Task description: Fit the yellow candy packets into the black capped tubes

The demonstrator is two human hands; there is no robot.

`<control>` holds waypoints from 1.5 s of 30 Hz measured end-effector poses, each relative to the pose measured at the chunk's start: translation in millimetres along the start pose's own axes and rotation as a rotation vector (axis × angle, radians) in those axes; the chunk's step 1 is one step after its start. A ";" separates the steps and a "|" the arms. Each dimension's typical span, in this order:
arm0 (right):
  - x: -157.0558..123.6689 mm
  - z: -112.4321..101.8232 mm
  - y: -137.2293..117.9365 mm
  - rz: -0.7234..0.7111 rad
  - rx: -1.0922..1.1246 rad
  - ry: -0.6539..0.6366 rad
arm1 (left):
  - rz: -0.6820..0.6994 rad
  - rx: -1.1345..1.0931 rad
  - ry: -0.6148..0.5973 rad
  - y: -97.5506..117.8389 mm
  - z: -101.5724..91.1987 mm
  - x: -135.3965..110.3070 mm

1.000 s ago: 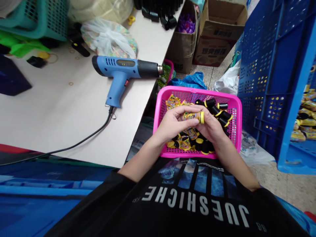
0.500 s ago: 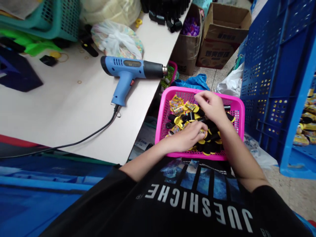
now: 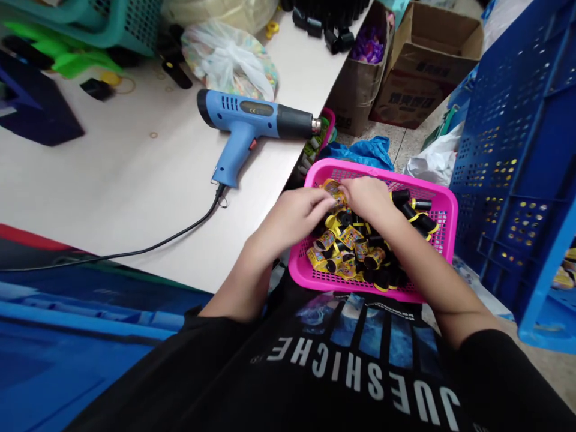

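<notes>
Small black tubes (image 3: 401, 197) with yellow ends lie jumbled in a pink plastic basket (image 3: 451, 240), many in printed yellow sleeves (image 3: 349, 235). Over the basket's left part, my left hand (image 3: 306, 210) is closed, thumb and fingers together at a yellow printed piece (image 3: 332, 188). My right hand (image 3: 366, 195) reaches the same spot from the right, fingers curled at this piece too. The fingers partly hide it, so whether a tube is inside cannot be seen. Beside the basket, a blue heat gun (image 3: 243, 117) lies on the white table.
The white table (image 3: 135, 198) ends just left of the basket, and the heat gun's black cord (image 3: 180, 241) crosses it. A tall blue crate (image 3: 499, 150) stands at the right. Cardboard boxes (image 3: 402, 99) stand behind. A tied plastic bag (image 3: 231, 60) rests on the table.
Both hands have moved to the basket's left back part and come together at a yellow printed piece. The view has shifted slightly, and more printed sleeves show at the basket's front.
</notes>
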State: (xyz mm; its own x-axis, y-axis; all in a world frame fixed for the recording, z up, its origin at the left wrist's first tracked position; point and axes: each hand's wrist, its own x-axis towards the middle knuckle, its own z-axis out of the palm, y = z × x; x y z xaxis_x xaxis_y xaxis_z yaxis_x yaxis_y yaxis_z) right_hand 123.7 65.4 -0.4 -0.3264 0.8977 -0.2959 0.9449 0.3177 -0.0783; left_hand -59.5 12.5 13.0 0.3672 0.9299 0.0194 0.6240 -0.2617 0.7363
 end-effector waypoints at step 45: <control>-95.7 25.9 81.9 0.090 0.994 0.494 | -0.251 -0.821 0.339 19.7 43.3 10.2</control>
State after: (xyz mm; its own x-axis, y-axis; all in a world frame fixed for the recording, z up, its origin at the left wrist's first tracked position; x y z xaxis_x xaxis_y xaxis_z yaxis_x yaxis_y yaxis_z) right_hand 232.9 -2.4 -3.1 -0.0199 0.9983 0.0553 0.4917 0.0579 -0.8688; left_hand -13.6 5.6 -1.6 -0.0151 0.9945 -0.1037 -0.0750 0.1023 0.9919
